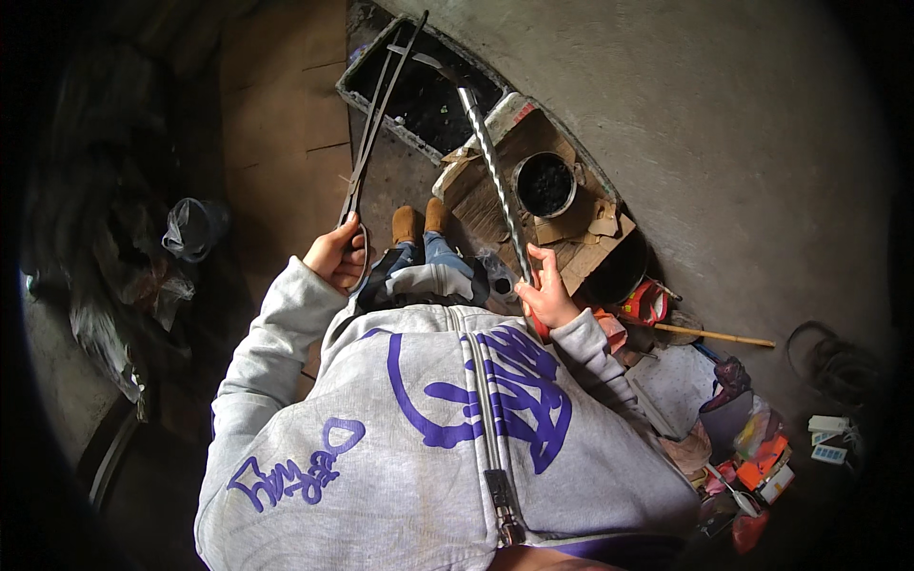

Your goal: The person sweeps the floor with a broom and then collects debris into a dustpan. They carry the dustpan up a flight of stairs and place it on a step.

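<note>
My left hand (337,255) is closed around the handles of long metal tongs (370,132), whose slightly parted jaws extend over a rectangular tub (421,140) of black, coal-like material. My right hand (548,289) grips the red handle end of a long tool with a twisted, shiny metal shaft (493,164). Its narrow, curved dark head reaches over the same tub, close to the tongs' jaws; whether they touch cannot be told. Right of the shaft, a round pot (545,184) holding black lumps stands on cardboard (493,214) inside a second, pale-rimmed container.
Brown shoes (404,225) stand just below the tub. At right lie a bamboo stick (714,334), a coiled dark cord or hose (832,364), and a pile of bags and small packages. Clear plastic (194,228) and crumpled sheeting (107,342) are at left.
</note>
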The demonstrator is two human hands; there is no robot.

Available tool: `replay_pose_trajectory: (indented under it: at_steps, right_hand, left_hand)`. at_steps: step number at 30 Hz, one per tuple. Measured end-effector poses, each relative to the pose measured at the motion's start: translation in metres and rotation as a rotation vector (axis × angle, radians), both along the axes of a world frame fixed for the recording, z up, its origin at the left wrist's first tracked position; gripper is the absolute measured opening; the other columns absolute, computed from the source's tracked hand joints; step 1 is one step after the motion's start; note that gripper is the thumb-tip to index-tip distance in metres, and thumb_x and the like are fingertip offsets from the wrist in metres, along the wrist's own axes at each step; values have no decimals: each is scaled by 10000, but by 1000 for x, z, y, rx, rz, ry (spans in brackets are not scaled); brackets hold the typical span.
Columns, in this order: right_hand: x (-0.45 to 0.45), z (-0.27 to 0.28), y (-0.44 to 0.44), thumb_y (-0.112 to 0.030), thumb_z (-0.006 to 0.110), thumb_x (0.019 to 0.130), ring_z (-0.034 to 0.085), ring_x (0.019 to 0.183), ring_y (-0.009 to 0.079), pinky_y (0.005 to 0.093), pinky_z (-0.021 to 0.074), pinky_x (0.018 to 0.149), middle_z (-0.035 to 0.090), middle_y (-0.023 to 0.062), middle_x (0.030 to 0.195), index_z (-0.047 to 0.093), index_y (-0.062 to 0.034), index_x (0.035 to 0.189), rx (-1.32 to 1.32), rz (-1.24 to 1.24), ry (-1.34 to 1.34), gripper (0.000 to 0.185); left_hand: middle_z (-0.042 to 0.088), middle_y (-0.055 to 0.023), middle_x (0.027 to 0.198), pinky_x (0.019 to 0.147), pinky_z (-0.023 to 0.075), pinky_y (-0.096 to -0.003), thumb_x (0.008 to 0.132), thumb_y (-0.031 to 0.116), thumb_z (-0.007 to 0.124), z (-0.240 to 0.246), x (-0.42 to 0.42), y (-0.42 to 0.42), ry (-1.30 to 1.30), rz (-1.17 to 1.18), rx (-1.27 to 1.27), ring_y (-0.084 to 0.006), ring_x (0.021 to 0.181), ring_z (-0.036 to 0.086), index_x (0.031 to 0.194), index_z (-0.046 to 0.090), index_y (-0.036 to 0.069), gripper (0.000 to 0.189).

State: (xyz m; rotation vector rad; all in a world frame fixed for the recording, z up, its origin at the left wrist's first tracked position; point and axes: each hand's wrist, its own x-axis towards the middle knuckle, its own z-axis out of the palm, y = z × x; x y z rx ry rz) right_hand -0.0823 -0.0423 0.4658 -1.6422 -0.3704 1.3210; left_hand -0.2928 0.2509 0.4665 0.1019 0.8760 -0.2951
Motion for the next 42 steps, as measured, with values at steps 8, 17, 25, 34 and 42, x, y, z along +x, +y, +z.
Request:
replay_pose_trajectory:
  at_steps: [8,17,25,34,42]
  right_hand:
    - [6,-17,62,29,505,771,418,377,101,237,352,347,455,33,612,234,-61,1224,-28,-115,-127,535]
    - [27,-53,54,-50,528,792,465,416,164,292,389,372,482,91,645,224,-101,1237,-63,-401,244,542]
    - [-9,-24,-12,-13,492,804,461,401,158,267,389,368,493,94,676,204,-120,1224,7,-343,390,520]
    - [-17,-28,1,-56,508,814,443,437,137,247,371,392,478,76,687,230,-130,1233,96,-217,352,508]
    - [-27,-54,-3,-65,534,789,426,562,99,205,352,462,462,58,704,258,-97,1218,258,-262,350,511]
  left_hand:
    - [322,31,495,302,104,-198,908,489,327,6,2,-19,49,-83,89,-58,360,155,655,360,158,417]
    - [242,56,497,302,108,-206,891,504,372,-12,0,-37,-96,98,-141,-55,373,130,637,351,169,421]
    - [262,45,506,283,136,-176,896,477,386,-12,0,-21,-170,268,-391,-43,390,198,646,366,151,411]
    - [302,48,501,301,207,-161,892,480,391,-13,5,-27,-346,293,-497,-41,395,231,657,368,153,403]
    - [269,33,517,294,212,-161,890,474,398,0,15,-28,-397,349,-577,-48,399,231,675,363,134,404]
